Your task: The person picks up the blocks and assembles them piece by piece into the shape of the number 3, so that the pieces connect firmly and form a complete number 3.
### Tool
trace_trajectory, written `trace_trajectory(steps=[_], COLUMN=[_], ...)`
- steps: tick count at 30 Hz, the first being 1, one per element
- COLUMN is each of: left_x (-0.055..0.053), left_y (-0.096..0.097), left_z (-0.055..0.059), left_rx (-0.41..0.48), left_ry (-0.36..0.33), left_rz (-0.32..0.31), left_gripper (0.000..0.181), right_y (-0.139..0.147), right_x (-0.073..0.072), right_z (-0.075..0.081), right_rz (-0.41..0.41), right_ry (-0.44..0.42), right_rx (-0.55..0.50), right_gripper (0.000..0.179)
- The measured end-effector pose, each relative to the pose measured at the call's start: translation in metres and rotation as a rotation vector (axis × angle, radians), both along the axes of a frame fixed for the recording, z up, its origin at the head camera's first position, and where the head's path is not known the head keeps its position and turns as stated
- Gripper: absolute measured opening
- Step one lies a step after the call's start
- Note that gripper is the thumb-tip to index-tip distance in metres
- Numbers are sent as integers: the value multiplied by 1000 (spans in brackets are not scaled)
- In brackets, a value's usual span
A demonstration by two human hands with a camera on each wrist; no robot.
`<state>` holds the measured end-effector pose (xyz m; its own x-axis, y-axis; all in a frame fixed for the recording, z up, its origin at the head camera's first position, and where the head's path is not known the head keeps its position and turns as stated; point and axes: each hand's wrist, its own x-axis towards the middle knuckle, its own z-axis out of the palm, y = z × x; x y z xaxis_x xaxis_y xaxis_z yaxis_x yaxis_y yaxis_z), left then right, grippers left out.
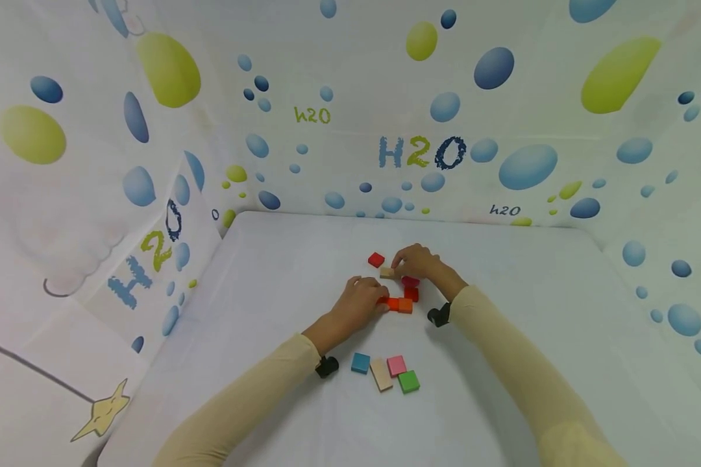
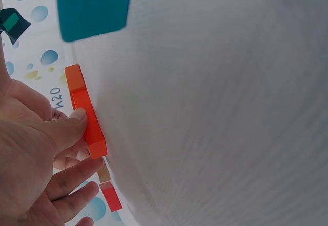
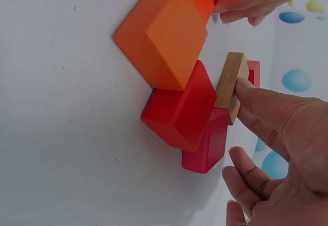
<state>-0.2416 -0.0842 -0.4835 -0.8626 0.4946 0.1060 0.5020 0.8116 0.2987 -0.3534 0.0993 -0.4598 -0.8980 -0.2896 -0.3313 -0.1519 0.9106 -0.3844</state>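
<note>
My left hand (image 1: 359,303) pinches a red-orange block (image 2: 92,126) with the thumb on its near side. An orange block (image 1: 405,305) sits against the right end of that piece. Farther back, my right hand (image 1: 417,261) holds a plain wooden block (image 3: 231,85) between thumb and finger, its other fingers spread loosely. Beside the wooden block, a crimson block (image 3: 206,144) meets a red block (image 3: 180,110), which touches the orange one. Another red block (image 1: 376,259) lies behind the wooden block.
Nearer the body lie a blue block (image 1: 360,363), a wooden plank (image 1: 381,374), a pink block (image 1: 396,366) and a green block (image 1: 409,381). White curtains (image 1: 350,155) with coloured ovals stand around the white table (image 1: 292,259). A black camera (image 1: 440,315) hangs under the right wrist.
</note>
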Motion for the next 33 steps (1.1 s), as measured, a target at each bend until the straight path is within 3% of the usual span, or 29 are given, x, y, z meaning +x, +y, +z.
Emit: trace_trajectory(steps=[11,33], left_x=[0,1], left_y=[1,1], left_z=[1,1], left_rx=[1,-3], left_ry=[1,-17], left_rz=[7,17], left_gripper=[28,28], right_y=[2,4], right_x=[-7,0], right_z=[-9,0], right_rz=[17,45], right_ry=[6,14], right_rx=[15,3], right_gripper=[23,30])
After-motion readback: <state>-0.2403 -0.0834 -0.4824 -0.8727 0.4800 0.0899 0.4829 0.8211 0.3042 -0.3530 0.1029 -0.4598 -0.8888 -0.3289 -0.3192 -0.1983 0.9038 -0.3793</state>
